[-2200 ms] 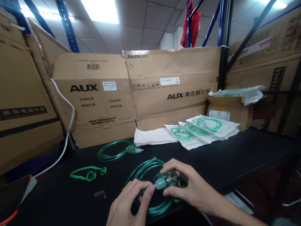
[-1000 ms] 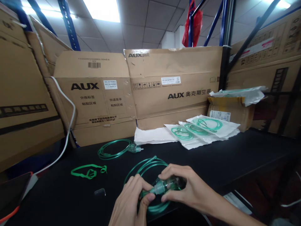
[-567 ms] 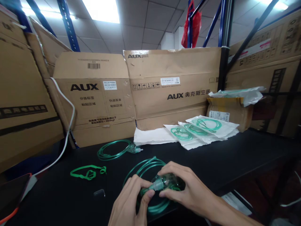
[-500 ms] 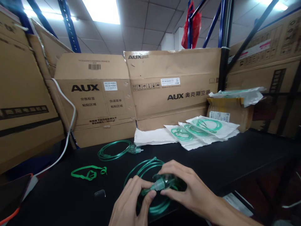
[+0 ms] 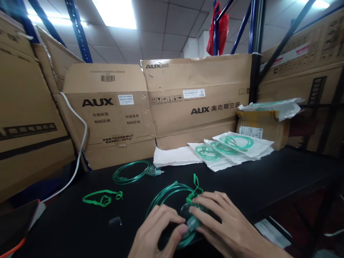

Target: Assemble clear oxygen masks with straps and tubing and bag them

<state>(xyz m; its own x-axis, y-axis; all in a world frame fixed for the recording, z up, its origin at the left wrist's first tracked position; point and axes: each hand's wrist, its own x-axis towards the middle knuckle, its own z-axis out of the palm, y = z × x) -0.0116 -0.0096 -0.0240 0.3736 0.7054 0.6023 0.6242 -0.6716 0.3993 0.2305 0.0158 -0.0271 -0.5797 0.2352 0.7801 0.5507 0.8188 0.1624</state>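
Observation:
A clear green oxygen mask (image 5: 185, 208) lies at the table's near edge between my two hands. The thumb and fingers of my left hand (image 5: 158, 231) are closed at its pale connector (image 5: 192, 223). Over the mask's right side curls my right hand (image 5: 220, 216), gripping it and covering much of it. A green elastic strap (image 5: 197, 185) stands up in a loop behind the mask. Coiled green tubing (image 5: 162, 195) lies around and beneath my hands.
A second mask (image 5: 153, 171) with coiled tubing (image 5: 129, 173), a loose green strap (image 5: 103, 199) and a small clear piece (image 5: 115, 222) lie to the left. White packs (image 5: 209, 152) of tubing lie behind, before cardboard boxes (image 5: 115, 118). A phone-like device (image 5: 16, 225) is at far left.
The mask has turned, its connector shifting right and nearer to me. The strap loop now shows behind it. My right hand has moved over the mask, and my left hand has shifted slightly right.

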